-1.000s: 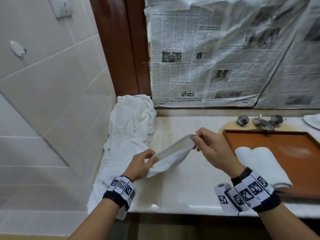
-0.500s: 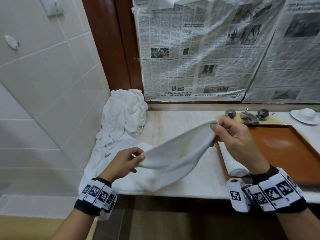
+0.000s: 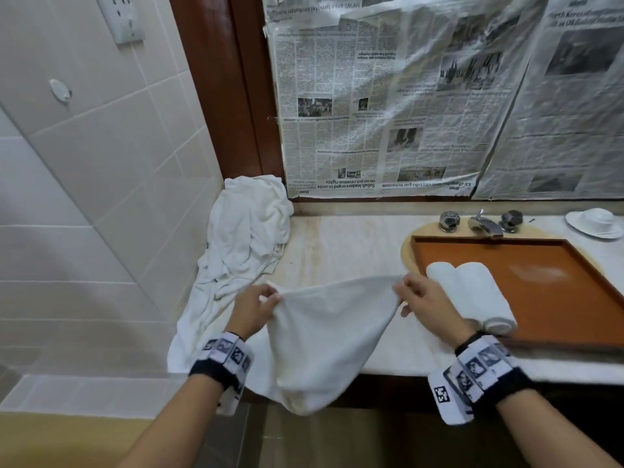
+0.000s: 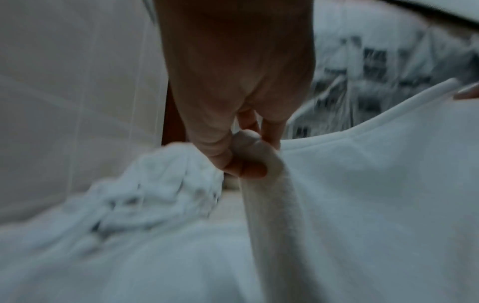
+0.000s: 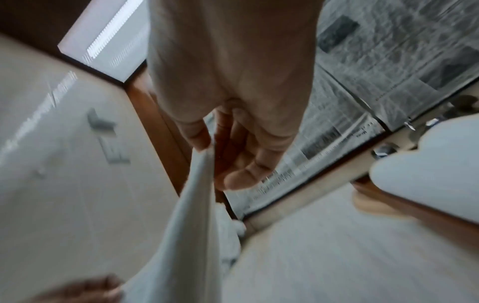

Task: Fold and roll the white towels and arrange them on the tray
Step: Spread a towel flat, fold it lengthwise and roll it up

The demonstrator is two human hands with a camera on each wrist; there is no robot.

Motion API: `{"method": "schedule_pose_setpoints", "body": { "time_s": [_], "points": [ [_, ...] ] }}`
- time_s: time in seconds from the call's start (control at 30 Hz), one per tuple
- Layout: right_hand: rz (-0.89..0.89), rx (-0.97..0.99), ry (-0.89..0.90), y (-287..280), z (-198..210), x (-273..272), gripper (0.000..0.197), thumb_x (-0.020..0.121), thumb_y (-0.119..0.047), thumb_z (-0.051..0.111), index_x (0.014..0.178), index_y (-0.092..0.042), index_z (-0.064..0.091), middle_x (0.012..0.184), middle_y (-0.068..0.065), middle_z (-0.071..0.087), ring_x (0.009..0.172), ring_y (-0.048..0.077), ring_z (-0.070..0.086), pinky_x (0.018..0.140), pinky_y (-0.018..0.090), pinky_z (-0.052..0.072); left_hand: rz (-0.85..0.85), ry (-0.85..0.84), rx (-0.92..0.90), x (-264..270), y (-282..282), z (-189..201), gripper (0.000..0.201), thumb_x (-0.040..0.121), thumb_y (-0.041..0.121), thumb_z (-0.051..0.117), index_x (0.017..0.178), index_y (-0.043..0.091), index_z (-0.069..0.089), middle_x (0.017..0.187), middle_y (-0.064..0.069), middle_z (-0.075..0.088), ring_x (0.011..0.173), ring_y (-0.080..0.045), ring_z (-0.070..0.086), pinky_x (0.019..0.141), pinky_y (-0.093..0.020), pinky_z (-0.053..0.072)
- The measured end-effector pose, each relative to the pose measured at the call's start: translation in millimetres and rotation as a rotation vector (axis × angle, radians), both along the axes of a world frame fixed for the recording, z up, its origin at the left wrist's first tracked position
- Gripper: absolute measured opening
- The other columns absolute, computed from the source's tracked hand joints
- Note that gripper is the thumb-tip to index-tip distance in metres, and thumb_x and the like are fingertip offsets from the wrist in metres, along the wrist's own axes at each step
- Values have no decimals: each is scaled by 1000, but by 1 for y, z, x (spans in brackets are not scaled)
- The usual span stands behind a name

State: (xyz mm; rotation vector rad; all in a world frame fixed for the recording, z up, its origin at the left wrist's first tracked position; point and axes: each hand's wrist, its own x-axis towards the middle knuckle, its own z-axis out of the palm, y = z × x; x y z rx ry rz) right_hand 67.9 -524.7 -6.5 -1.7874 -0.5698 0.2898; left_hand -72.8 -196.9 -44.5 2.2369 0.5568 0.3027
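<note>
A white towel [image 3: 324, 336] hangs spread between my two hands above the counter's front edge, its lower part sagging below the counter. My left hand [image 3: 266, 298] pinches its left top corner; the left wrist view shows the thumb and fingers [image 4: 241, 162] clamped on the cloth [image 4: 362, 194]. My right hand [image 3: 401, 295] pinches the right top corner, seen edge-on in the right wrist view as towel [image 5: 197, 194] between the fingers [image 5: 199, 141]. Two rolled white towels [image 3: 472, 292] lie on the left side of the orange tray [image 3: 557, 285].
A heap of loose white towels [image 3: 243, 238] fills the counter's left corner against the tiled wall [image 3: 101, 197]. A tap [image 3: 483, 224] and a white dish [image 3: 597, 221] stand behind the tray. Newspaper [image 3: 405, 106] covers the back wall.
The towel was bunched and narrow a second ago; my hands have drawn apart and come level, so it now hangs spread wide. The head view has pulled back and tilted.
</note>
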Motion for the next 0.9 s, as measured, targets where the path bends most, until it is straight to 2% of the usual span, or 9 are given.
{"method": "schedule_pose_setpoints", "body": {
  "time_s": [0.07,0.13,0.23,0.33,0.4,0.57,0.63,0.73,0.9],
  "points": [
    [35,-137,38,12,-34,-5,29,99,-16,57,72,-10,50,62,-9,53,62,10,56,63,51,56,0,158,57,4,3,-40,15,94,35,65,89,21,65,100,1,67,81,-21,62,88,-37,52],
    [35,-194,106,20,-60,-13,29,98,-16,57,71,-11,50,60,-10,54,63,8,58,65,48,58,-2,251,53,2,6,-71,10,97,28,62,90,20,62,105,1,61,90,-19,59,87,-31,51],
    [8,-229,180,27,-84,-21,27,97,-16,58,72,-12,50,66,-1,52,69,17,58,65,41,60,-26,361,15,-3,5,-94,10,98,19,59,88,17,59,101,-1,58,93,-26,63,74,-36,56],
    [-15,-267,222,31,-94,-23,25,97,-15,57,74,-11,49,69,3,51,67,15,54,70,38,60,-103,459,146,-3,-1,-100,7,97,19,56,91,18,60,107,-5,63,103,-25,60,85,-31,47],
    [-26,-276,231,31,-97,-23,22,97,-12,57,76,-10,49,68,3,51,66,15,53,67,35,60,-162,478,178,-2,-10,-97,8,97,22,55,91,20,60,103,-7,65,97,-24,60,83,-31,47],
    [14,-355,227,18,-110,-22,8,94,-7,58,87,-10,54,62,-3,53,66,17,49,60,30,57,-460,693,-41,-8,-31,-75,9,97,31,60,96,23,62,95,-1,64,64,-15,61,55,-22,51],
    [14,-367,213,10,-111,-19,11,91,-5,57,87,-15,57,55,-11,49,63,15,46,60,30,56,-478,662,-38,-7,-31,-64,9,98,33,60,96,24,63,97,-3,66,62,-13,60,54,-22,51],
    [7,-337,171,2,-98,-16,19,89,-5,59,81,-21,59,63,-5,57,61,14,51,56,28,51,-438,520,-33,-2,-30,-49,10,98,33,60,97,25,64,89,-1,67,59,-13,58,55,-21,50],
    [5,-267,128,-6,-81,-4,17,89,-6,59,77,-18,62,63,-7,63,62,13,55,58,30,47,-369,329,-72,9,-30,-31,11,99,32,60,95,22,65,81,-3,63,63,-20,61,54,-26,53]
  ]
}}
